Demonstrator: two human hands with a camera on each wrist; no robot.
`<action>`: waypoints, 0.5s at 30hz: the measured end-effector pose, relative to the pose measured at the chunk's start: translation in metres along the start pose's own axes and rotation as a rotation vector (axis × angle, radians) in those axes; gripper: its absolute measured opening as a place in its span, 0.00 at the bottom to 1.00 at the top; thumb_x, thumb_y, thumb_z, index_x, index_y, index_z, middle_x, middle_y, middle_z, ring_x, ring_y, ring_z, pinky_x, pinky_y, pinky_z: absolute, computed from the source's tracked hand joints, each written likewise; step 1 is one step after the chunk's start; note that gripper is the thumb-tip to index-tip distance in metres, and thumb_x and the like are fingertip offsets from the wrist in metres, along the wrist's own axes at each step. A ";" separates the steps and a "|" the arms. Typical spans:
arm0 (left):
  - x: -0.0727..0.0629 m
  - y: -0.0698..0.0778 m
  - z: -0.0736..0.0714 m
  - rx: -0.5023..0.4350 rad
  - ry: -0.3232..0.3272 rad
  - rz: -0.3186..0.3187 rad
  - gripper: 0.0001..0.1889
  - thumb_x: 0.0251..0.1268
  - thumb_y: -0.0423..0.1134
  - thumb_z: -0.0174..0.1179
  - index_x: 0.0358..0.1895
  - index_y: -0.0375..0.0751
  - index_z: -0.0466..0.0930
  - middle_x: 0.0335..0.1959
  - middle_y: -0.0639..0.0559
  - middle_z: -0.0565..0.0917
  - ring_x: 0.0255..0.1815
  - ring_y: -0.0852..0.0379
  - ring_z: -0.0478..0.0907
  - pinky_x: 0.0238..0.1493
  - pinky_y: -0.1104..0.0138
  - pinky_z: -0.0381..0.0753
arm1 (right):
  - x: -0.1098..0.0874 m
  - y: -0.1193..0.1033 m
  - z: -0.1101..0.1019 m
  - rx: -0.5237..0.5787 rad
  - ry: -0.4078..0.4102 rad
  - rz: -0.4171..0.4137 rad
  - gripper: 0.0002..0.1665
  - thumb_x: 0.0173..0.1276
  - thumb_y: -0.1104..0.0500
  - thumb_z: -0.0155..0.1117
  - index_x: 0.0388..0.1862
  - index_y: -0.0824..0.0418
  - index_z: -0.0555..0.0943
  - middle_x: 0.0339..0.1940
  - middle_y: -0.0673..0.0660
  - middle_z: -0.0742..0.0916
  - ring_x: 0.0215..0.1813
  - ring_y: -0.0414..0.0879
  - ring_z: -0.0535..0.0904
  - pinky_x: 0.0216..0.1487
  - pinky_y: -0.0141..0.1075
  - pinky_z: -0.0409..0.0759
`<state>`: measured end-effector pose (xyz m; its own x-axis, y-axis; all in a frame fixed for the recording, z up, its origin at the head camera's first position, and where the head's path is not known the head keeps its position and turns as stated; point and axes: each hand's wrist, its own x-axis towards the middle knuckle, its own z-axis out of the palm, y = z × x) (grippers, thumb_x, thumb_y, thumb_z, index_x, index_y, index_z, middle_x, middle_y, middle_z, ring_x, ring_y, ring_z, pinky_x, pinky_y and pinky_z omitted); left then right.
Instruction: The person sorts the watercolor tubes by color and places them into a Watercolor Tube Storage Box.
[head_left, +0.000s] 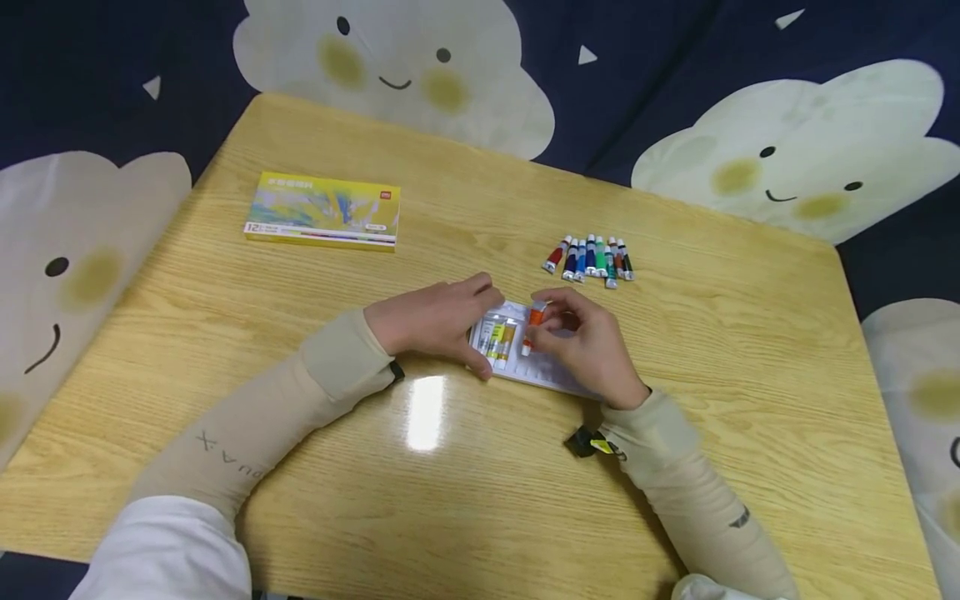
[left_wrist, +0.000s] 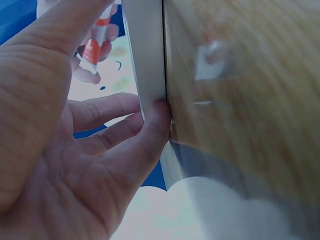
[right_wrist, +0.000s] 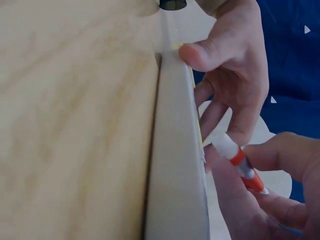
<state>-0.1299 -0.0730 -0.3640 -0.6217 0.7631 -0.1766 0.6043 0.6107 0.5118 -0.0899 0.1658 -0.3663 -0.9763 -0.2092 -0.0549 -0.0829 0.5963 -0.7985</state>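
Note:
A white plastic paint-tube tray [head_left: 543,375] lies on the table before me. My left hand [head_left: 438,321] grips its left end, thumb at the near edge and fingers at the far edge. Several paint tubes [head_left: 497,342], in yellow and ochre tones, lie side by side in the tray's left part. Between thumb and fingertips, my right hand [head_left: 592,342] pinches an orange paint tube [head_left: 537,317] just right of them, over the tray. In the right wrist view the orange tube [right_wrist: 245,170] is tilted, its white cap toward the tray.
Several more paint tubes [head_left: 592,257] in red, blue, green and dark colours lie in a loose row beyond the tray. A yellow paint box [head_left: 322,211] lies at the back left of the wooden table [head_left: 465,517]. A cloud-print cloth [head_left: 600,108] surrounds the table.

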 end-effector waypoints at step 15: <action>0.000 -0.002 0.002 0.014 0.018 0.021 0.45 0.49 0.66 0.76 0.65 0.40 0.71 0.55 0.48 0.72 0.46 0.53 0.76 0.53 0.59 0.82 | -0.002 0.000 0.010 -0.056 -0.069 0.068 0.20 0.61 0.60 0.79 0.52 0.59 0.87 0.39 0.57 0.90 0.37 0.40 0.85 0.37 0.26 0.81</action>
<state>-0.1305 -0.0739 -0.3669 -0.6180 0.7717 -0.1504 0.6240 0.5978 0.5032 -0.0854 0.1582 -0.3724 -0.9642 -0.2183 -0.1505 -0.0298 0.6533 -0.7565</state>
